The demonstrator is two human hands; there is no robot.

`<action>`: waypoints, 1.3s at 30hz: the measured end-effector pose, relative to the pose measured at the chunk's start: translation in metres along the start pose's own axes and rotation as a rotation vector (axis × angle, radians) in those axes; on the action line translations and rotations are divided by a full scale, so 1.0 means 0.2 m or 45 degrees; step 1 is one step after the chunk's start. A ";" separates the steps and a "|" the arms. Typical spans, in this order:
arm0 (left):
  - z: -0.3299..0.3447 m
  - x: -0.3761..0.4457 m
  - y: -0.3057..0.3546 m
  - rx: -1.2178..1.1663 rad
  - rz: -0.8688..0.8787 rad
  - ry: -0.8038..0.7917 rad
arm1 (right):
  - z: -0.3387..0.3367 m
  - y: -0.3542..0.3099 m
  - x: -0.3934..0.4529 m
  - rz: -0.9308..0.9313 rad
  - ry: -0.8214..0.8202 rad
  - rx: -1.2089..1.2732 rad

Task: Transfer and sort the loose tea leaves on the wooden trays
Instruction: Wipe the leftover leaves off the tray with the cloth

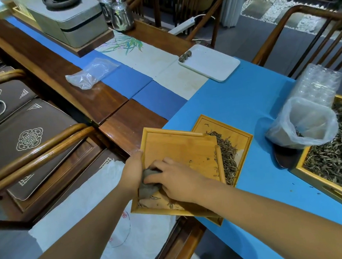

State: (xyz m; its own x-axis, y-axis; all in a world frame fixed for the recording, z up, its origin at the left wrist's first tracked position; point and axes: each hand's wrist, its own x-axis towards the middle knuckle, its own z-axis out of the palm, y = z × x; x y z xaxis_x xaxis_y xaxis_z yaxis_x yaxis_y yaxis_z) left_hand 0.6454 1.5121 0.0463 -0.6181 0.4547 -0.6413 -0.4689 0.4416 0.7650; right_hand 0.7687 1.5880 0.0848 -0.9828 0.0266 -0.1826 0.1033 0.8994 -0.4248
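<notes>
Tilting the upper tray (176, 147) over the lower tray (239, 141), left hand (133, 171) grips its edge; right hand (175, 179) fingers hold a cloth (148, 184); oversweeping could scatter leaves (229, 157) onto the surface (247, 100).

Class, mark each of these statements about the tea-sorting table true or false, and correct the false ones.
1. The right hand presses a grey cloth onto the upper wooden tray. True.
2. The upper wooden tray lies flat on the blue mat. False: it rests tilted over the lower tray.
3. The lower tray holds a pile of tea leaves. True.
4. The white tray is heaped with loose leaves. False: only a few small round items sit at one corner.
5. The left hand grips the upper tray's edge. True.
</notes>
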 end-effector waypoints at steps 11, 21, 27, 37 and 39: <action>0.01 -0.02 0.03 -0.051 0.004 -0.093 | -0.04 0.11 -0.13 -0.139 -0.112 -0.122; 0.06 0.02 0.02 0.022 0.108 0.036 | -0.05 -0.01 -0.07 -0.180 -0.070 0.129; 0.06 0.01 0.01 -0.073 0.076 0.008 | 0.02 -0.04 -0.07 -0.229 -0.082 0.006; 0.07 -0.02 0.03 -0.160 0.067 -0.110 | -0.03 0.10 -0.17 -0.179 -0.141 -0.063; 0.06 -0.01 0.02 -0.115 0.076 -0.091 | -0.02 0.13 -0.20 -0.172 -0.140 -0.054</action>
State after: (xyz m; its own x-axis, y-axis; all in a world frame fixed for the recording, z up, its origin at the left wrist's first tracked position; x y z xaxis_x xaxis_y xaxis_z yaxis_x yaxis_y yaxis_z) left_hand 0.6523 1.5215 0.0507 -0.6018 0.5336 -0.5943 -0.4894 0.3418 0.8023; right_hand 0.8100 1.6124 0.0846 -0.9644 -0.1412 -0.2235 -0.0370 0.9091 -0.4148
